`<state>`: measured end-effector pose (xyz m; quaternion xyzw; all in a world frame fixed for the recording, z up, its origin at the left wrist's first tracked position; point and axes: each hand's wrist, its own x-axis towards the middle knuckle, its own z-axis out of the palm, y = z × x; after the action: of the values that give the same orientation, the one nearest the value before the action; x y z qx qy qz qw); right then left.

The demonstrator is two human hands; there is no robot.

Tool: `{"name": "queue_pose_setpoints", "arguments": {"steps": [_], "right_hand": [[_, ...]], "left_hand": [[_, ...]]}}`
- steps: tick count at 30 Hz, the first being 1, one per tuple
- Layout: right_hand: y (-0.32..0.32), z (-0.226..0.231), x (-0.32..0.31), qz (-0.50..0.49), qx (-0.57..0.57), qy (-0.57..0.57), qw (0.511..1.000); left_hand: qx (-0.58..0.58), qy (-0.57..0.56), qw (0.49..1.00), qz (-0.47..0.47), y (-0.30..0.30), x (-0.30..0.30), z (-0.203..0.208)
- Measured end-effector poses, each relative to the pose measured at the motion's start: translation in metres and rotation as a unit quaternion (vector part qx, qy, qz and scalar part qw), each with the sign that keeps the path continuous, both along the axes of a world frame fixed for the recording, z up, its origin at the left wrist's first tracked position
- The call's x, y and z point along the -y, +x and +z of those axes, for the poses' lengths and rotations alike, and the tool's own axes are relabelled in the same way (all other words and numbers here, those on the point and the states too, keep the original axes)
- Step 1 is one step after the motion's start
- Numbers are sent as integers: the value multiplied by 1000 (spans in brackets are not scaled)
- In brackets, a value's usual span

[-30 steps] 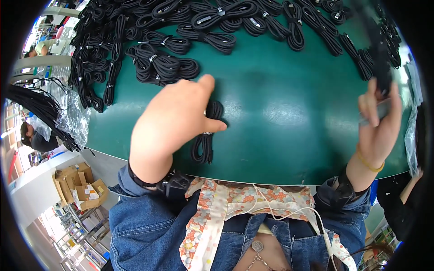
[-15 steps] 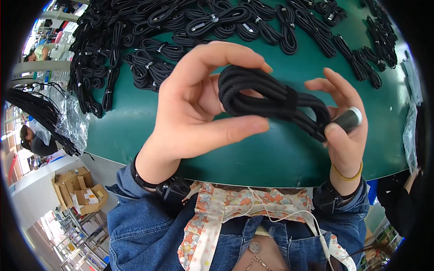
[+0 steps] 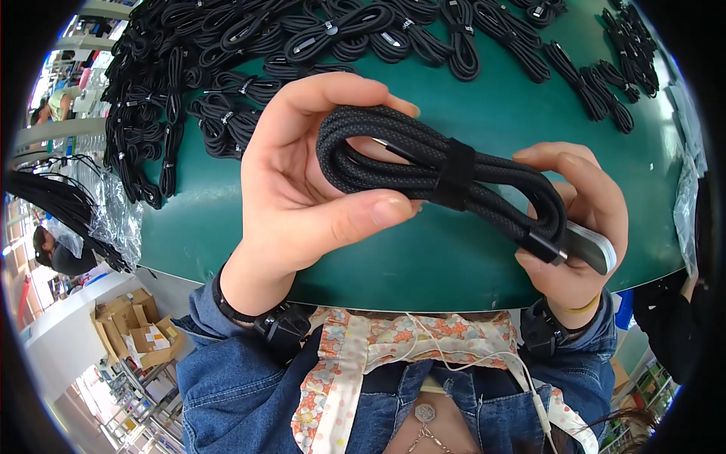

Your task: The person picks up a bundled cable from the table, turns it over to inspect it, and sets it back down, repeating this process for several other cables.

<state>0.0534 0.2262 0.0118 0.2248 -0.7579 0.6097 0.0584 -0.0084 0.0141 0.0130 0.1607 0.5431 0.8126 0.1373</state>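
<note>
A coiled black braided cable (image 3: 408, 136) is held up between my hands, slanting down to the right. A black strap (image 3: 455, 175) wraps its middle. One connector with a metal tip shows inside the left loop; another sticks out at the lower right end. My left hand (image 3: 283, 189) curls around the left loop, thumb below and fingers above. My right hand (image 3: 594, 193) closes on the right end, its thumb partly hidden below the connector. A dark flat stack with a white edge (image 3: 590, 248), of a kind I cannot make out, is tucked in the right palm.
Many tied black cable coils (image 3: 340, 34) cover the far and left parts of the green table (image 3: 363, 265). Loose black cables (image 3: 60, 200) and clear plastic (image 3: 117, 197) hang at the left edge. Cardboard boxes (image 3: 140, 329) stand at lower left. Another person (image 3: 669, 321) is at the right.
The cable coil has turned so its strap and both connectors face up more plainly. My right hand has moved slightly down and right, and the flat stack in it has tilted.
</note>
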Motion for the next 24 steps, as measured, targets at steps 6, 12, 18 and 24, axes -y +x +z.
{"name": "queue_pose_setpoints", "arguments": {"steps": [6, 12, 18, 24], "right_hand": [[0, -2, 3, -12, 16, -4, 1000], [2, 0, 6, -52, 46, -7, 998], [3, 1, 7, -54, 70, -8, 996], [4, 2, 10, -76, 107, -29, 991]], "left_hand": [[2, -18, 1000, 4, -1, 1, -3], [6, -42, 999, 11, -1, 1, -3], [10, -57, 998, 11, -2, 1, -3], [21, -67, 998, 1, -2, 2, -4]]}}
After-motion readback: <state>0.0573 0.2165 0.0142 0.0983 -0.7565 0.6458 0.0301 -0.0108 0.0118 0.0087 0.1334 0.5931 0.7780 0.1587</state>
